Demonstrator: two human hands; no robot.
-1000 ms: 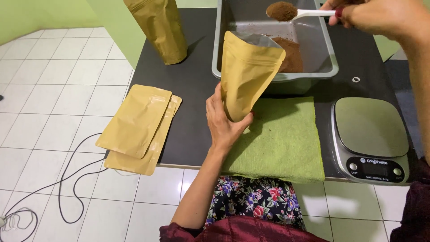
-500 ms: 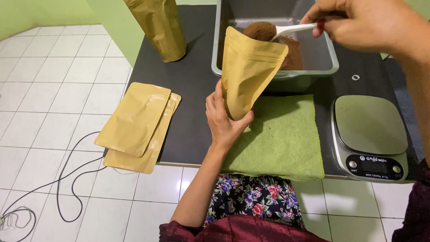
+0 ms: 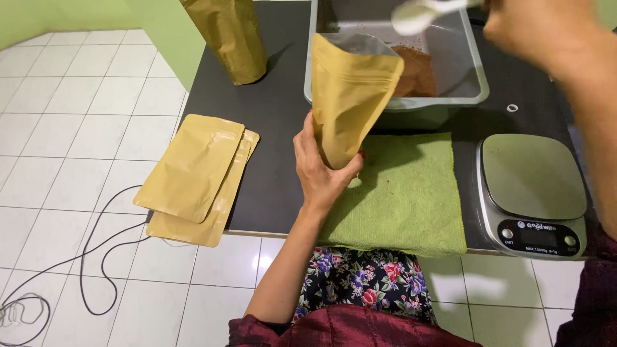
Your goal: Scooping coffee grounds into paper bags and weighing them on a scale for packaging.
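Note:
My left hand (image 3: 321,170) grips the bottom of an open tan stand-up pouch (image 3: 350,96), held upright over the near edge of a grey metal tray (image 3: 472,71). Brown powder (image 3: 418,74) lies in the tray behind the pouch. My right hand (image 3: 543,29) holds a white plastic spoon (image 3: 418,14) above the tray, just past the pouch's open mouth. The spoon is blurred and looks empty.
A green cloth (image 3: 405,193) lies on the black table (image 3: 270,122) under the pouch. A digital kitchen scale (image 3: 532,193) sits at the right. Flat tan pouches (image 3: 196,177) overhang the table's left edge. A filled tan pouch (image 3: 228,38) stands at the back left. Cables (image 3: 83,270) run over the tiled floor.
My right hand brought the heaped spoon from over the tray to the pouch's mouth, then lifted it away up and right with no powder visible on it. My left hand kept holding the pouch.

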